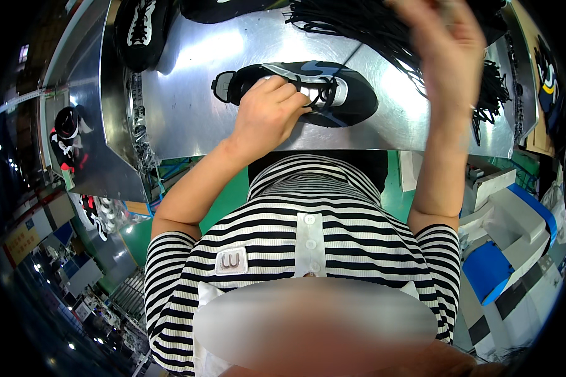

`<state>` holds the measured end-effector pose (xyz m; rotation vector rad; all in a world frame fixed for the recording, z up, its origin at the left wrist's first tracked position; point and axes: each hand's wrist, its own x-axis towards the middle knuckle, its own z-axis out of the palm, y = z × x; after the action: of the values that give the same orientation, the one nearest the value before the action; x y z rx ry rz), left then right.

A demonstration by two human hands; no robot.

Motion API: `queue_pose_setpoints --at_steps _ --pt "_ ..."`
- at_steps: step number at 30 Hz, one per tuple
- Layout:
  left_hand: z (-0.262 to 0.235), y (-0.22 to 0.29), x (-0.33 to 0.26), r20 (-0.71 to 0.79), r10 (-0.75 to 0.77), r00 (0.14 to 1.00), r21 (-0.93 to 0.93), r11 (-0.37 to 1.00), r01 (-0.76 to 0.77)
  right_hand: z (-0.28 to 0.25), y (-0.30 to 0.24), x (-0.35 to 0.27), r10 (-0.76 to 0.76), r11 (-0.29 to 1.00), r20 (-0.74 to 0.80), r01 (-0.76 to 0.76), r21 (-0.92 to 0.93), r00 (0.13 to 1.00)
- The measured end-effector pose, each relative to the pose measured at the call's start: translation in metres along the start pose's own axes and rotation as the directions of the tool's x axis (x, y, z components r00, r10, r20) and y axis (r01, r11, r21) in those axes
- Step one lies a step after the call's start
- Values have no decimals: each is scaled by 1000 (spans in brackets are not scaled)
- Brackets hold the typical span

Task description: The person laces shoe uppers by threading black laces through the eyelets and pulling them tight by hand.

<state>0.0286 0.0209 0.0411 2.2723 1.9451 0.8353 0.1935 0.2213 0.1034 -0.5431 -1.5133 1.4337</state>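
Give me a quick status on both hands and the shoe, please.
Left hand pressing down on black sneaker on metal table. Right hand raised by black lace bundle. Nothing blocking.

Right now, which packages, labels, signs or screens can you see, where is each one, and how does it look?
Badge: on the striped shirt, chest, small rounded rectangle, pale with a dark mark.
Sign: far lower left, tilted rectangle, yellow with red.
Boxes: lower right beside the metal table, white with blue panels.
Board: right rim, tan with a dark and yellow figure.
No screen shows.
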Motion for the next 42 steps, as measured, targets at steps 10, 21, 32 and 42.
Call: queue_pose_setpoints --at_steps 10,21,32,42 --pt "-5 -1 7 96 -345 934 -363 861 356 24 47 -64 448 888 254 -460 -13 857" --pt "3 -6 4 43 -628 777 -391 705 592 49 64 -62 405 914 241 -388 -117 882" --pt "16 1 3 -240 -531 813 -231 844 483 51 70 -46 513 857 394 -431 -282 763" --pt "19 0 1 -239 -560 793 -326 816 478 35 49 -75 322 898 357 -163 -409 877"
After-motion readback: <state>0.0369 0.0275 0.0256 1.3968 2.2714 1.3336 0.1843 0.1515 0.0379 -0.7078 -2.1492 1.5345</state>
